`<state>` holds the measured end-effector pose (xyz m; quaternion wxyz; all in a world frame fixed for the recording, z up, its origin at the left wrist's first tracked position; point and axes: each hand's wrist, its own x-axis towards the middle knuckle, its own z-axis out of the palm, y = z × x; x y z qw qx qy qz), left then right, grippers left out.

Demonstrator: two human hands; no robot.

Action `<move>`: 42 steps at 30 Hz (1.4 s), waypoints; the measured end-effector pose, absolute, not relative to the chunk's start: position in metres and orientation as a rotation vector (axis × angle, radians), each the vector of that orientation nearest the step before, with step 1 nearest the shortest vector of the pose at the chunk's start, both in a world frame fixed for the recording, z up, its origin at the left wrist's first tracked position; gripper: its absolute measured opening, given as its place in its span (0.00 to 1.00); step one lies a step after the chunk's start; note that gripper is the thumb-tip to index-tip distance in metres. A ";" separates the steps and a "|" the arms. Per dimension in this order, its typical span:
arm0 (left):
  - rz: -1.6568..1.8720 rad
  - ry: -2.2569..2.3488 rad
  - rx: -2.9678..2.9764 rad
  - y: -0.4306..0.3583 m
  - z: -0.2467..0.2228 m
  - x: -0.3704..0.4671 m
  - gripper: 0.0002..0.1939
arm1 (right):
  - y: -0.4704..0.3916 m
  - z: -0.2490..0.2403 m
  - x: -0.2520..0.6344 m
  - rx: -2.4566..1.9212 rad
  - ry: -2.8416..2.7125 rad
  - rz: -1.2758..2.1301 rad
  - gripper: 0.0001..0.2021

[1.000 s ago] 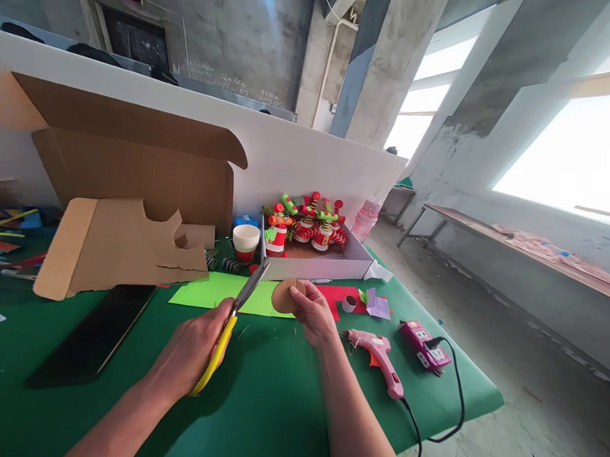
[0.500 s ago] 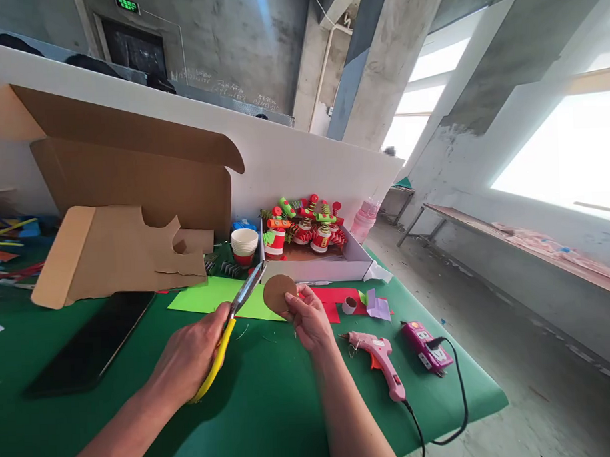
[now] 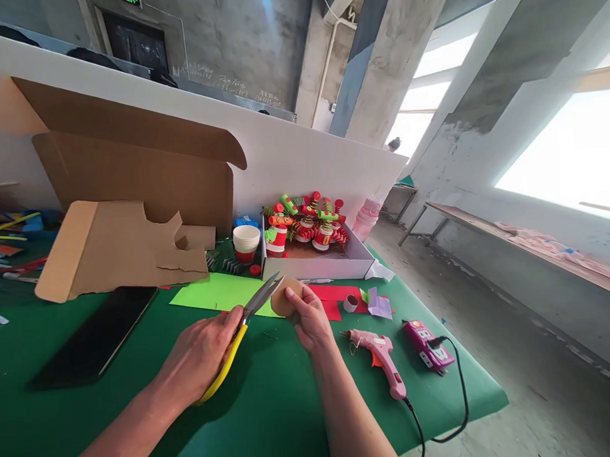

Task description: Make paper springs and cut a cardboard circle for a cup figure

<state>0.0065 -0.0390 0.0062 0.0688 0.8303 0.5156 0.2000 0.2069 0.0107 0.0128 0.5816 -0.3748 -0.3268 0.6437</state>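
My left hand [image 3: 202,355] is closed round the yellow handles of a pair of scissors [image 3: 260,297], whose blades point up and to the right. Between the thumb and fingers of my right hand [image 3: 308,315] is a round brown cardboard disc [image 3: 282,301]. The blade tips reach the disc's upper left edge; whether they touch it I cannot tell. Beneath and behind both hands lie a bright green paper sheet [image 3: 207,292] and red paper [image 3: 332,293] on the green table [image 3: 271,416].
On the right are a pink glue gun [image 3: 379,356] and a purple power strip [image 3: 426,344] with cords. Behind stand paper cups [image 3: 246,242] and a white box [image 3: 321,268] of red-and-green figures. Cut cardboard [image 3: 120,248] and a black tablet-like slab [image 3: 98,336] lie left.
The scissors have moved right, up to the disc. My right hand has turned the disc, so it shows narrower. The view has shifted slightly.
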 end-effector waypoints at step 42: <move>0.284 1.564 2.481 -0.044 0.027 0.012 0.15 | 0.008 0.012 0.207 -0.885 -1.179 1.403 0.19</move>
